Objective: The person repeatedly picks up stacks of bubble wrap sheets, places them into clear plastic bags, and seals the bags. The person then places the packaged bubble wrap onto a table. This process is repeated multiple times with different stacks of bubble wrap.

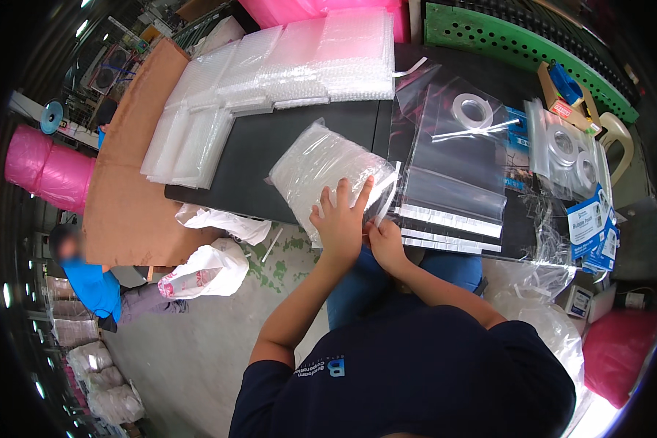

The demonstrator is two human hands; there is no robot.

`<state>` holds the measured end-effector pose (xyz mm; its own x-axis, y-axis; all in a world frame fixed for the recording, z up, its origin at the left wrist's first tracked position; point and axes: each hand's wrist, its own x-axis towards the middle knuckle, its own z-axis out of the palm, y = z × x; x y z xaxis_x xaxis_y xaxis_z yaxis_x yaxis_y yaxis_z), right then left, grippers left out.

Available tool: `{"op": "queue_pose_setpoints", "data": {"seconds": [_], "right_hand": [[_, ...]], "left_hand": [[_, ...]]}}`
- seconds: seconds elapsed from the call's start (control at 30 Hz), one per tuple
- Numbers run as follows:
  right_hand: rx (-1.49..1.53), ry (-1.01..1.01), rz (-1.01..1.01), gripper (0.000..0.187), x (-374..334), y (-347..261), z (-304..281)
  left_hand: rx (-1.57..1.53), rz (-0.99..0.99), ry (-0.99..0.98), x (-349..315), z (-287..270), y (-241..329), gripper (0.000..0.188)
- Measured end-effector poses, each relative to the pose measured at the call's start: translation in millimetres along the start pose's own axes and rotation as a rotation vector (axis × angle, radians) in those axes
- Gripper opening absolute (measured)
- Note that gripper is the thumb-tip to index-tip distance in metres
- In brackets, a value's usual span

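Observation:
A clear plastic bag [310, 157] packed with folded bubble wrap lies tilted at the table's near edge. My left hand [343, 219] rests flat on it with the fingers spread. A thin white strip [392, 193] runs along the bag's right edge down to my right hand [386, 242]. That hand is closed in a pinch at the strip's lower end, just right of my left wrist; the fingertips are partly hidden. Right beside it lies a stack of flat clear plastic bags [452, 186] with white strips along their near edges.
Stacks of bubble wrap pouches [292, 66] line the table's far left. A tape roll [472, 111] sits on the clear bags, with more tape rolls [562, 142] farther right. A large cardboard sheet [128, 168] stands left. Another person [87, 281] is beyond it.

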<state>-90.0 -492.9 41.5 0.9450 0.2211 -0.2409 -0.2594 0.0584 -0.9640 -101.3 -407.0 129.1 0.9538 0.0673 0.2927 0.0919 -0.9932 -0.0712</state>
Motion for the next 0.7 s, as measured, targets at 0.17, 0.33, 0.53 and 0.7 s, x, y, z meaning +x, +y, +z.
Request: {"op": "queue_pose_setpoints", "data": {"seconds": [0.17,0.33,0.53,0.7], "right_hand": [[-0.205,-0.055,0.046,0.023,-20.7,2.6,-17.1],[-0.325,-0.127,0.325,0.030,-21.5,24.4,-41.4],[-0.897,-0.447,0.095,0.025,-14.6,-4.8,-64.2],[-1.229,-0.235,-0.391,0.029,-11.0,-44.9,-48.6]], "left_hand": [[0.003,0.064,-0.020,-8.4,42.8,-2.3,0.066],[-0.059,0.085,-0.104,-14.9,57.7,-5.1,0.062],[-0.233,0.140,-0.187,-10.6,47.0,-14.7,0.049],[-0.694,-0.046,0.072,6.2,56.0,-42.1,0.019]]}}
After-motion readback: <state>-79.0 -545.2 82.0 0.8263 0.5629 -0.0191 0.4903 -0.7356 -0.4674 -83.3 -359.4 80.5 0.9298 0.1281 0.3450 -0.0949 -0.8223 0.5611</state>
